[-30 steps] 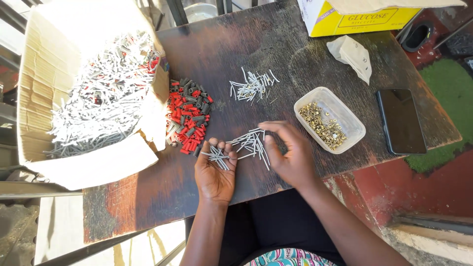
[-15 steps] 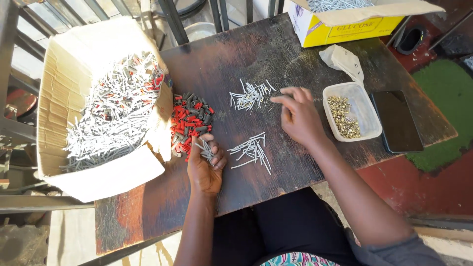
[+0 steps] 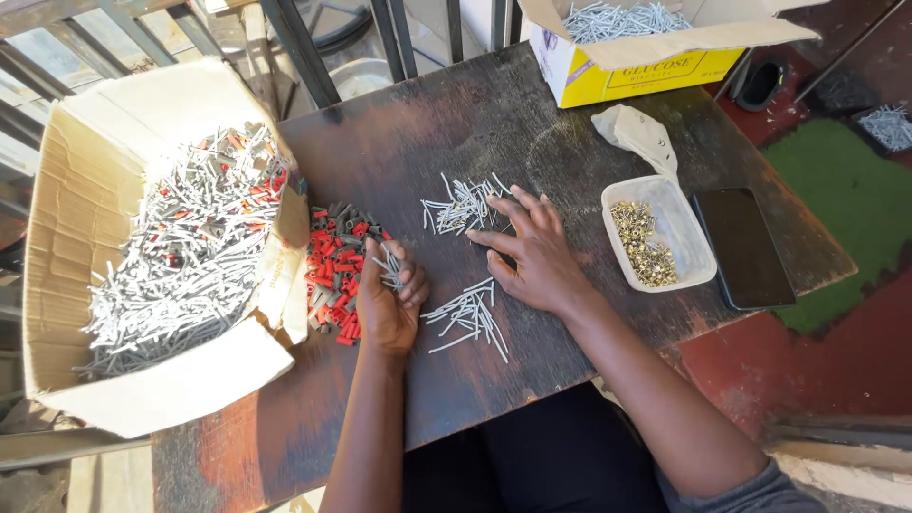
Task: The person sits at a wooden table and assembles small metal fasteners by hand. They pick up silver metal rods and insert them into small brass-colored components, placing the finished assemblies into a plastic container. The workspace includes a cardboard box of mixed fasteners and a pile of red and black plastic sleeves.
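Note:
My left hand [image 3: 388, 302] is curled around a small bundle of grey nails [image 3: 389, 269], beside a heap of red and grey plastic plugs [image 3: 334, 269] on the dark wooden table [image 3: 475, 114]. My right hand [image 3: 534, 252] lies flat with fingers spread, its fingertips touching the far pile of loose nails [image 3: 463, 204]. A nearer pile of nails [image 3: 470, 316] lies between the two hands.
A large open cardboard box [image 3: 85, 313] full of nails with plugs stands at the left. A clear plastic tub [image 3: 701, 261] of small brass pieces, a black phone [image 3: 743, 247], a crumpled beige cloth [image 3: 638, 136] and a yellow box [image 3: 646, 62] of nails sit at the right.
My right hand has left the near pile and reached to the far pile, then drawn back slightly onto it. My left hand keeps its nails and has shifted toward the plugs.

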